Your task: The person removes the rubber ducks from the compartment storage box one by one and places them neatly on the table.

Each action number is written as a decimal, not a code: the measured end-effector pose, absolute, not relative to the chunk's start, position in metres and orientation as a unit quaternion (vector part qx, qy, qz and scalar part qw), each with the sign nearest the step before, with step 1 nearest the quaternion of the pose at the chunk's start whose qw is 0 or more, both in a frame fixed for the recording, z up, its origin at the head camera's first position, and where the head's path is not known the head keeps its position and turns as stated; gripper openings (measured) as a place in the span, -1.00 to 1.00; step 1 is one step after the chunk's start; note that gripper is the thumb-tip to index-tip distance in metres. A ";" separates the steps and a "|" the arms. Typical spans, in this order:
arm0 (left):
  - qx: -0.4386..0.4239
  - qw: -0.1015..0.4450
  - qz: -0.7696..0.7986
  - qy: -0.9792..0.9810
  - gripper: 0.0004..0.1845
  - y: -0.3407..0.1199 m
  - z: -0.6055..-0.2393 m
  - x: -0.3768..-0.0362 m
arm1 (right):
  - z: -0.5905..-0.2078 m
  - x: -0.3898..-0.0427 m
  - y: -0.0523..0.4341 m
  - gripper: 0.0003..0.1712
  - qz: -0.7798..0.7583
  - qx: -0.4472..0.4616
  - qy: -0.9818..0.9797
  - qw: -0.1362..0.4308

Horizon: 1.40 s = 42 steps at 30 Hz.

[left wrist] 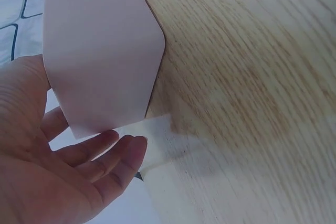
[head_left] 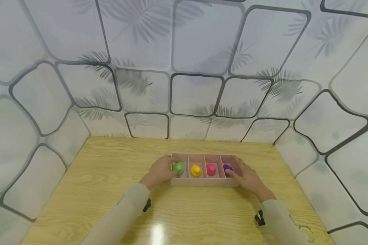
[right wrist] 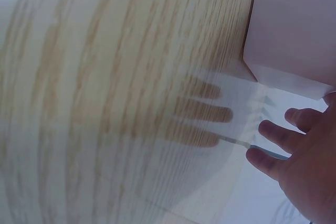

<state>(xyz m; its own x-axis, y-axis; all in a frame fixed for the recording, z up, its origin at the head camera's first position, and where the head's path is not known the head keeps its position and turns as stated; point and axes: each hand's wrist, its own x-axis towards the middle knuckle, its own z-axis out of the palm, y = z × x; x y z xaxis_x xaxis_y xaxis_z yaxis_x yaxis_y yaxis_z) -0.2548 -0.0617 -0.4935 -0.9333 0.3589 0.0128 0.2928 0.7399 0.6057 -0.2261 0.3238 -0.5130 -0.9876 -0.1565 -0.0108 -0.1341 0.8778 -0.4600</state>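
Note:
A pale pink divided box [head_left: 204, 182] lies lengthwise across the table in the head view. Small toy ducks sit in its compartments, one in each: green [head_left: 178, 168] at the left, then yellow [head_left: 196, 170], pink [head_left: 211, 169] and purple [head_left: 227, 167] at the right. My left hand [head_left: 162, 170] grips the box's left end, its thumb over the rim beside the green duck. At the opposite end, my right hand [head_left: 248, 177] holds the box, with the thumb reaching in and partly covering the purple duck. Both wrist views show the box's outer walls [left wrist: 105, 61] and fingers by its ends.
The light wood table [head_left: 184, 211] ends at a patterned wall covering [head_left: 196, 95] behind the box. Similar covering stands along the left and right sides. Dark clips [head_left: 259, 217] sit at the sleeve cuffs.

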 end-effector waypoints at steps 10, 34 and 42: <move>0.154 0.085 0.316 0.932 -0.56 -0.056 -0.491 -0.259 | -0.515 -0.227 0.323 0.02 -0.240 -0.079 0.967 0.019; 0.147 0.102 0.307 0.935 -0.70 -0.052 -0.491 -0.260 | -0.514 -0.225 0.324 0.02 -0.240 -0.076 0.968 0.022; 0.148 0.101 0.310 0.934 -0.71 -0.052 -0.490 -0.260 | -0.516 -0.226 0.323 0.01 -0.244 -0.080 0.966 0.018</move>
<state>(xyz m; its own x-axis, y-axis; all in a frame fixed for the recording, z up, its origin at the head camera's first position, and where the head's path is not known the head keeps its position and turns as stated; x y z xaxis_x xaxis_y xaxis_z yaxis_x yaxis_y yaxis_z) -0.2602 -0.0524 -0.4903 -0.9356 0.3395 -0.0970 0.2143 0.7643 0.6082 -0.2262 0.3235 -0.5160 -0.9866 -0.1633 0.0048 -0.1459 0.8677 -0.4752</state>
